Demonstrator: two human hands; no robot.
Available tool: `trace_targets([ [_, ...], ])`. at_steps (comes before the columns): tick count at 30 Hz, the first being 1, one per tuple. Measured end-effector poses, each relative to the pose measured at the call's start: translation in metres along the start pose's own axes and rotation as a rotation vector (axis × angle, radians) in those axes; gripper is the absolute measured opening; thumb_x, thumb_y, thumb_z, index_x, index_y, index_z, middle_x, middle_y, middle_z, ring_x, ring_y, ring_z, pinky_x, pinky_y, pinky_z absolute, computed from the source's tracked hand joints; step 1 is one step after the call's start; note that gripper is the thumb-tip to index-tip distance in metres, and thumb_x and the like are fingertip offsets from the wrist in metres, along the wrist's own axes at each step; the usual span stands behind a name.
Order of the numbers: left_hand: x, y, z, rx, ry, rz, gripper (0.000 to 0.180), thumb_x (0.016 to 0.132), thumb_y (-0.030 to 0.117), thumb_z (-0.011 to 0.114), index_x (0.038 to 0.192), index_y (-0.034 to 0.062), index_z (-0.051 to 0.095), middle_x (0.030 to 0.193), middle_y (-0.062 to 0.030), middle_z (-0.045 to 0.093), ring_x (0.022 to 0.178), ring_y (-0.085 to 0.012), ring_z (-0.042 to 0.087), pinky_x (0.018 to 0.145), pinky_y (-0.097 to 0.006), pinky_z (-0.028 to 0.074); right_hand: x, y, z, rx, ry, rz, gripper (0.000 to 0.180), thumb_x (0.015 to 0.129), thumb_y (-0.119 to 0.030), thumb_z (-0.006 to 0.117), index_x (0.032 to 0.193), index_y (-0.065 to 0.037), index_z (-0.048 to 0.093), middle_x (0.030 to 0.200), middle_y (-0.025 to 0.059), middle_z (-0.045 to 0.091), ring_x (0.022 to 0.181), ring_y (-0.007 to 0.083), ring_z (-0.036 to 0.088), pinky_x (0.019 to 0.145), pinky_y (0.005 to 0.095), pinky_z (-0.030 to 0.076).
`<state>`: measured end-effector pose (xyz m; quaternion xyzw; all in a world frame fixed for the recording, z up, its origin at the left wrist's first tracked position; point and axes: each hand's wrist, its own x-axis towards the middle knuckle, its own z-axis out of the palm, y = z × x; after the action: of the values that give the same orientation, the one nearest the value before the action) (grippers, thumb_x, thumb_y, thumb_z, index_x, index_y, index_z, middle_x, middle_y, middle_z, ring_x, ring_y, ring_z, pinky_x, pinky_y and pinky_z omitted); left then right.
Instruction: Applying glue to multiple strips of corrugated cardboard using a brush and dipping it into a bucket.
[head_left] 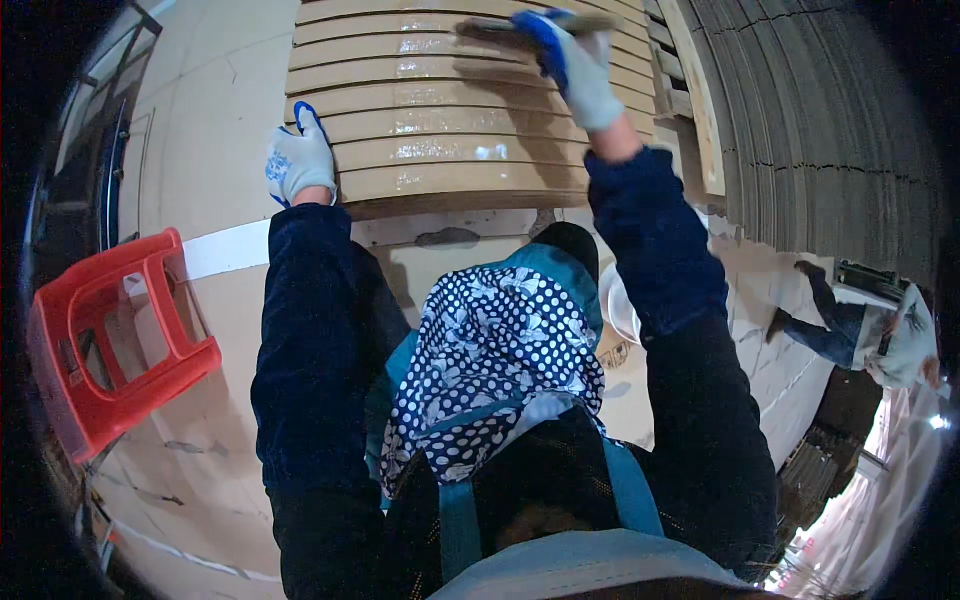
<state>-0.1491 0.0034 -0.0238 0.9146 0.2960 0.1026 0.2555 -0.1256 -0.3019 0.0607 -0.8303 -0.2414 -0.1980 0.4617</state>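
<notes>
In front of me lie overlapping brown cardboard sheets [450, 122], their long edges stepped in rows. A band of shiny patches runs down their left part. My left hand [298, 165], in a white and blue glove, rests against the left edge of the cardboard, thumb stretched out; its other fingers are partly hidden. Over the far right part, my right hand [575, 65], gloved alike and smeared by motion, is closed round a long, flat, brownish tool [490, 33]. The tool's kind is blurred. It casts a shadow on the sheets.
A red plastic stool [120, 340] stands at the left. Tall grey stacks of sheets [820, 120] rise at the right, beside a wooden board [697, 100]. A white round container [620, 300] is partly hidden by my right arm. Another person [875, 335] is at the far right.
</notes>
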Motion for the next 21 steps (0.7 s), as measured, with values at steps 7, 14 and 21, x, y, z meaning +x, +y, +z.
trace_targets([
  [7,0.001,0.002,0.004,-0.020,-0.020,0.020,0.062,0.083,0.056,0.040,0.097,-0.0004,0.062,0.093,-0.0251,0.061,0.088,-0.0392,0.059,0.078,-0.046,0.044,0.013,0.039,0.017,-0.491,-0.108,0.138,0.023,0.082,-0.004,0.051,0.101,-0.008,0.062,0.082,0.0053,0.063,0.072,0.0126,0.059,0.060,0.0224,0.046],
  [14,0.009,-0.022,-0.003,0.035,0.026,0.004,0.063,0.083,0.057,0.039,0.098,0.0000,0.062,0.098,-0.0242,0.061,0.092,-0.0392,0.058,0.080,-0.046,0.044,0.007,0.021,-0.053,-0.353,-0.121,-0.013,0.014,0.086,-0.011,0.052,0.092,-0.006,0.064,0.085,0.0056,0.064,0.070,0.0134,0.060,0.061,0.0257,0.047],
  [21,0.005,-0.002,0.008,0.024,-0.026,-0.002,0.066,0.083,0.060,0.037,0.097,0.0003,0.062,0.098,-0.0246,0.060,0.094,-0.0397,0.056,0.082,-0.046,0.042,0.008,0.116,-0.088,0.756,0.160,0.597,0.009,0.085,-0.011,0.053,0.091,-0.006,0.059,0.080,0.0045,0.061,0.070,0.0184,0.058,0.063,0.0333,0.046],
])
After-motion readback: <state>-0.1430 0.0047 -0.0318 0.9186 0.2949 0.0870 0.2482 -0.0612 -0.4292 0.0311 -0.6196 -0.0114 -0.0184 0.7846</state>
